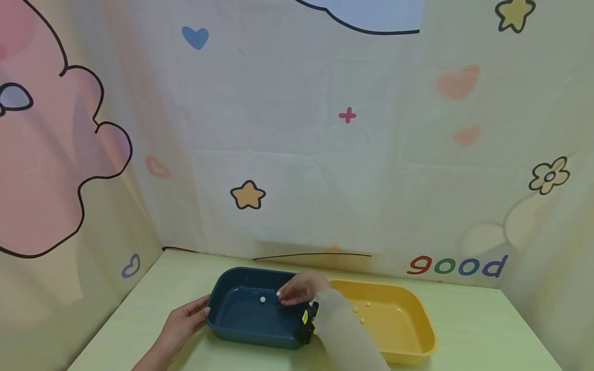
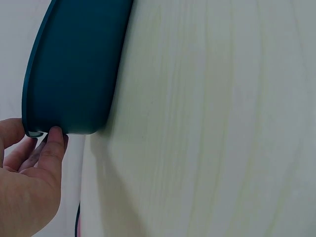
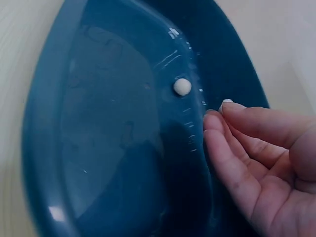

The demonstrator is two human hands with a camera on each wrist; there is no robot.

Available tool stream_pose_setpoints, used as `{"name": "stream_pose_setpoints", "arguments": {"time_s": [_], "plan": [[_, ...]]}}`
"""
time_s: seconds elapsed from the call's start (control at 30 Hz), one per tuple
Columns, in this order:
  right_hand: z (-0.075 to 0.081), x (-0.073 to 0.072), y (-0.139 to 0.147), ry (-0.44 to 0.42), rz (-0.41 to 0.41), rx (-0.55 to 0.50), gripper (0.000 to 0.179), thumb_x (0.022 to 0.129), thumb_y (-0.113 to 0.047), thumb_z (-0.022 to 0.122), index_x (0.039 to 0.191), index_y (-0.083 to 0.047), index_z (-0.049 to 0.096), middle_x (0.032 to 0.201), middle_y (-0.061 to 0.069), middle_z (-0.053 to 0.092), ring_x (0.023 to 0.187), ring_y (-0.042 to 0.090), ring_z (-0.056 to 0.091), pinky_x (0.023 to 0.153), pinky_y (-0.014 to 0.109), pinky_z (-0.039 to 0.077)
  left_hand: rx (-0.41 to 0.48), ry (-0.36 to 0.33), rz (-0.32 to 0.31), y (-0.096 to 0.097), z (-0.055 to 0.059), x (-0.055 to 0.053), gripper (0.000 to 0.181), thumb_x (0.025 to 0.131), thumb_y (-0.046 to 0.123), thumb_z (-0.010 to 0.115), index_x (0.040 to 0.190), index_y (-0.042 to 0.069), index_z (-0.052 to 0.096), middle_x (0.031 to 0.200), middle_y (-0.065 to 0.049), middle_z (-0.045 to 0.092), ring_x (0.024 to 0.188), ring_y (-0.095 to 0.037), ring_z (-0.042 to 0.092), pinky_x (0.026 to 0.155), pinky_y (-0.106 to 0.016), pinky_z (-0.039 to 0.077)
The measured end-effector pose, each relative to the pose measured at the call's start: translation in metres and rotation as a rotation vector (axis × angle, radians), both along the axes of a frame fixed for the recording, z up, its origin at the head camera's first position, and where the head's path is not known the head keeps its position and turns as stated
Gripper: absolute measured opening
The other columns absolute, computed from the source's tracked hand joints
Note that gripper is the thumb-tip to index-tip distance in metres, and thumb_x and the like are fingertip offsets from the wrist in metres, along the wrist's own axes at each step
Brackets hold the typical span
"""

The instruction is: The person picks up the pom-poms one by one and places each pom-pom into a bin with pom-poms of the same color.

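Note:
A dark blue basin point(image 1: 252, 322) stands on the table, with a small white ball point(image 3: 182, 87) on its floor. My left hand point(image 1: 183, 322) grips the basin's left end, thumb on the rim and fingers under it, as the left wrist view shows. Over the basin's far right part, my right hand point(image 1: 300, 287) pinches another small white ball between thumb and fingers; only a white edge of it shows past the thumb tip. A black wrist device point(image 1: 306, 323) with a yellow mark sits on the right wrist and overlaps the basin's right end.
A yellow basin point(image 1: 429, 335) stands right of the blue one, with several small yellow balls point(image 1: 362, 320) in it; the right sleeve point(image 1: 345, 330) covers part of it. The pale wood-grain table point(image 1: 487, 330) ends at a printed curtain point(image 1: 297, 206) behind.

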State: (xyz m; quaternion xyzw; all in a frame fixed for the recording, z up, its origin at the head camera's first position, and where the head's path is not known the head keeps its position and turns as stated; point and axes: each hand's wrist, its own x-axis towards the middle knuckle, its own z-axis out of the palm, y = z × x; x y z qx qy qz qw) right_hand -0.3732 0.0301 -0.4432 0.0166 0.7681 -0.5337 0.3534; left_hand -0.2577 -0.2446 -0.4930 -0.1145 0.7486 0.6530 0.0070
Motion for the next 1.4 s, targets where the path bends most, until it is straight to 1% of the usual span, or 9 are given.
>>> {"name": "stream_pose_setpoints", "arguments": {"time_s": [0.23,0.43,0.53,0.63,0.73,0.8,1.03,1.27,1.4], "plan": [[-0.006,-0.003,-0.005,-0.08,0.036,0.066,0.014,0.099,0.005,0.059,0.096,0.003,0.072,0.077,0.005,0.066,0.069,0.012,0.063,0.061,0.015,0.058,0.012,-0.002,-0.003,0.0,0.0,0.0,0.045,0.103,0.005,0.057,0.145,-0.01,0.05,0.148,-0.03,0.052,0.115,-0.017,0.069,0.092,-0.032,0.064],[-0.008,-0.003,-0.009,-0.112,0.113,0.139,0.02,0.1,0.002,0.059,0.084,-0.003,0.07,0.076,0.005,0.066,0.069,0.011,0.062,0.064,0.014,0.059,0.018,0.003,-0.005,-0.001,0.001,0.0,0.046,0.103,0.005,0.058,0.146,-0.01,0.049,0.149,-0.03,0.052,0.114,-0.015,0.069,0.091,-0.031,0.064],[-0.009,-0.003,-0.011,-0.117,0.139,0.168,0.02,0.1,0.001,0.059,0.085,-0.004,0.071,0.079,0.005,0.068,0.071,0.011,0.063,0.075,0.019,0.062,0.018,0.003,-0.007,-0.001,0.001,0.0,0.046,0.103,0.006,0.058,0.146,-0.01,0.049,0.149,-0.03,0.051,0.114,-0.015,0.068,0.092,-0.031,0.064],[-0.008,-0.003,-0.011,-0.105,0.13,0.179,0.015,0.1,0.001,0.06,0.094,0.0,0.074,0.088,0.008,0.074,0.075,0.013,0.066,0.092,0.027,0.063,0.017,0.004,-0.01,-0.002,0.001,0.0,0.047,0.103,0.006,0.058,0.146,-0.01,0.049,0.149,-0.03,0.051,0.115,-0.015,0.068,0.092,-0.031,0.064],[-0.007,-0.003,-0.011,-0.089,0.112,0.177,0.016,0.1,0.001,0.06,0.105,0.003,0.075,0.101,0.014,0.078,0.079,0.015,0.069,0.1,0.031,0.061,0.015,0.004,-0.008,-0.002,0.001,0.001,0.046,0.103,0.006,0.058,0.146,-0.01,0.049,0.149,-0.03,0.051,0.115,-0.015,0.068,0.092,-0.031,0.064],[-0.006,-0.002,-0.01,-0.08,0.101,0.171,0.017,0.1,0.002,0.06,0.107,0.005,0.075,0.107,0.017,0.078,0.08,0.016,0.07,0.1,0.032,0.061,0.018,0.002,-0.004,-0.002,0.001,0.0,0.046,0.103,0.006,0.058,0.146,-0.009,0.049,0.148,-0.03,0.052,0.114,-0.014,0.068,0.092,-0.031,0.064],[-0.004,0.001,-0.007,-0.03,0.062,0.132,0.016,0.099,0.003,0.06,0.105,0.007,0.074,0.101,0.018,0.078,0.079,0.017,0.071,0.094,0.033,0.064,0.025,0.003,0.006,0.0,0.0,-0.001,0.046,0.103,0.006,0.059,0.145,-0.01,0.049,0.147,-0.03,0.053,0.11,-0.012,0.069,0.09,-0.03,0.064],[0.002,0.001,-0.005,-0.015,0.068,0.099,0.018,0.1,0.003,0.058,0.111,0.009,0.072,0.108,0.021,0.077,0.079,0.017,0.069,0.095,0.032,0.063,0.013,-0.007,0.011,-0.001,0.0,-0.001,0.046,0.103,0.006,0.059,0.145,-0.01,0.05,0.147,-0.03,0.053,0.112,-0.014,0.069,0.092,-0.033,0.064],[0.004,0.002,-0.002,0.023,0.049,0.083,0.019,0.1,0.003,0.058,0.112,0.01,0.071,0.104,0.02,0.077,0.077,0.017,0.069,0.093,0.033,0.064,0.017,-0.007,0.012,-0.001,-0.001,-0.001,0.046,0.102,0.006,0.059,0.145,-0.01,0.05,0.147,-0.03,0.054,0.111,-0.013,0.069,0.091,-0.032,0.064]]}}
